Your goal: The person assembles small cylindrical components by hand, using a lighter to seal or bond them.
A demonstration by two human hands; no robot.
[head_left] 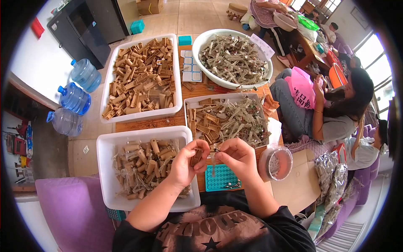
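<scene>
Currently, left hand [184, 164]: bent fingers and thumb grip a hollow brown plastic piece [196, 156], tilted, with its recess facing up.
Right hand [240, 156]: thumb and forefinger pinch a thin clear strip with a dark top [213, 158], just beside the brown piece; its lower end hangs over the tray below.
Black shirt with a brown printed panel [176, 237]: large dark lettering, partly lost in folds, above a black star.
Teal ridged plastic tray [213, 185]: on the table between the forearms, with small shiny beads [233, 185] near its right corner.
White rectangular plastic tray [222, 96]: beyond the hands, brown pieces at its left, clear strips heaped at its right.
Deep white plastic bin [142, 134]: near the left forearm, with brown pieces and clear film inside.
Large white plastic tray [178, 80]: farther left, piled with more brown pieces.
Round pale plastic bowl [228, 84]: beside it, full of clear strips.
White paper label [262, 47]: on the bowl's right rim, its writing too small to make out.
Bright pink plastic bag [299, 86]: bold black characters, by a seated co-worker [340, 126] at right.
</scene>
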